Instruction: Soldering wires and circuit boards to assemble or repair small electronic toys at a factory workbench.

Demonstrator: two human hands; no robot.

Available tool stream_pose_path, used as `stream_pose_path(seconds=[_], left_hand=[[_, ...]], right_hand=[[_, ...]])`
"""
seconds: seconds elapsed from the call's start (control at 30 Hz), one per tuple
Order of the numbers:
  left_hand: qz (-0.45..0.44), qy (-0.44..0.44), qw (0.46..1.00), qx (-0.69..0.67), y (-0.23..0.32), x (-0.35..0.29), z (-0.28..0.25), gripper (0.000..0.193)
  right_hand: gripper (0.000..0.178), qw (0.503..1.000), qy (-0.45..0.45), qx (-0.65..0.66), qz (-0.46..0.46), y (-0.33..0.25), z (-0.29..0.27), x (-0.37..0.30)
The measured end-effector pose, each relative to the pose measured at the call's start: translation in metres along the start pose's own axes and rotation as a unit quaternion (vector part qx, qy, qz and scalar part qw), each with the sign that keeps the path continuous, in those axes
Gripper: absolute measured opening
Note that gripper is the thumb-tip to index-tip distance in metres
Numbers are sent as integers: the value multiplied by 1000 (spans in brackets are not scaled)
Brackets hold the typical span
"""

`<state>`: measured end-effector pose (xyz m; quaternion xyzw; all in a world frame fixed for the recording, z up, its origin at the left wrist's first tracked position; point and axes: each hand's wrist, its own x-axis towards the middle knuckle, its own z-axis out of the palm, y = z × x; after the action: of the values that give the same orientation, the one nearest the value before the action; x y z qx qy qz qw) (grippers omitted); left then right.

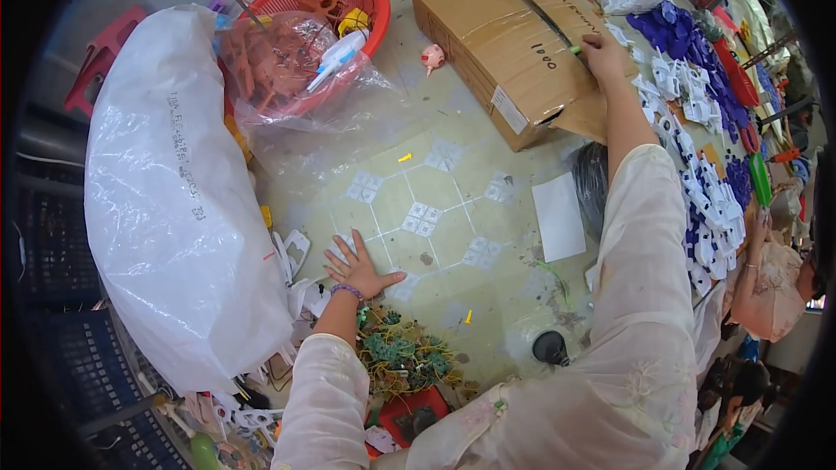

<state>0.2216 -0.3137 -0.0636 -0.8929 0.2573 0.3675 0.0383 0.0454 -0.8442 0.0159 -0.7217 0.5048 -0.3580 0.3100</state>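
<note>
My left hand [357,271] lies flat on the patterned tabletop [383,235], fingers spread, holding nothing. A purple beaded bracelet [347,291] circles that wrist. At the far right my right hand [605,58] is closed over the top of a brown cardboard box [461,43]. A small green thing [575,50] shows at its fingertips, by the dark line along the box's top seam; its kind is hidden by the fingers. One near flap [585,113] of the box is bent outward. Close below my left hand is a heap of green circuit boards with wires [401,352].
A large white sack [165,200] bulges on the left. Behind it stands a red basket [376,0] with plastic-bagged parts. Several white and blue plastic parts [688,157] are piled at the right, near another person [775,283]. Paper [559,218] and small yellow pieces [468,317] lie on the table.
</note>
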Motion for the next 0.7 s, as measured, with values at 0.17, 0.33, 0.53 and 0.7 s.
stream_pose_path(seconds=[0.17, 0.33, 0.53, 0.7], left_hand=[[-5, -5, 1000, -9, -10, -4, -1, 137], [-21, 1, 1000, 3, -15, -5, 1, 136], [-3, 23, 1000, 11, -7, -5, 4, 137], [3, 40, 999, -1, -8, -7, 3, 136]], right_hand=[[42, 970, -169, -168, 41, -60, 12, -35], [58, 878, -138, -357, -287, -117, 34, -156], [46, 682, -161, -613, -364, -80, 75, -187], [46, 721, -164, -593, -320, -79, 90, -159]])
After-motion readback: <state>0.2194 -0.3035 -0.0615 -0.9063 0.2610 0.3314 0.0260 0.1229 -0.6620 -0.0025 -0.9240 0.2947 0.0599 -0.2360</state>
